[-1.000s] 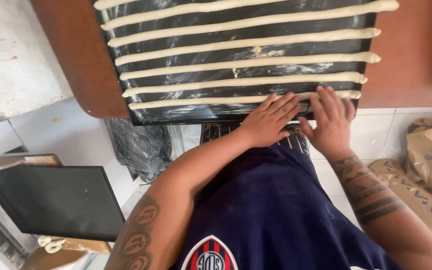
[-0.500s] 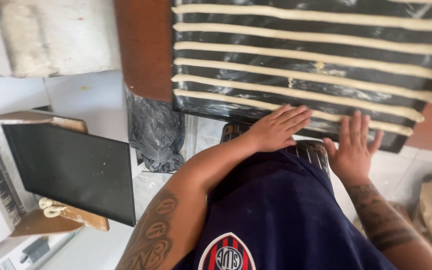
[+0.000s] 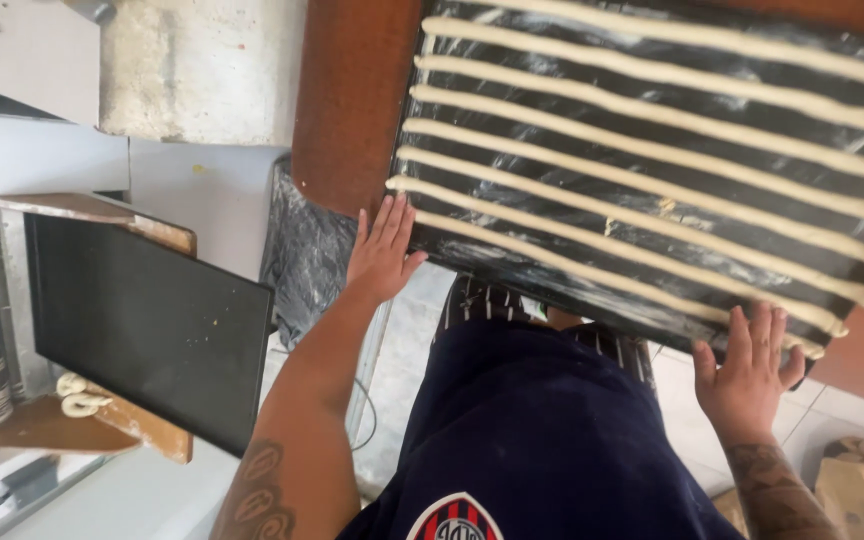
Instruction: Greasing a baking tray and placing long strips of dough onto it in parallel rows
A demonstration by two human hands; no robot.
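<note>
Left hand [image 3: 382, 250], fingers spread flat, touches the near left corner of the black tray [image 3: 472, 250]. Right hand [image 3: 747, 375], fingers likewise splayed, lies on the tray's near edge toward its right corner; whether its palm presses the rim cannot be told. Between and beyond the two hands, long dough strips [image 3: 652, 150] lie in parallel rows across the tray, which rests on a brown table [image 3: 352, 100]. Left of the left hand stands a second, empty dark tray [image 3: 152, 330].
</note>
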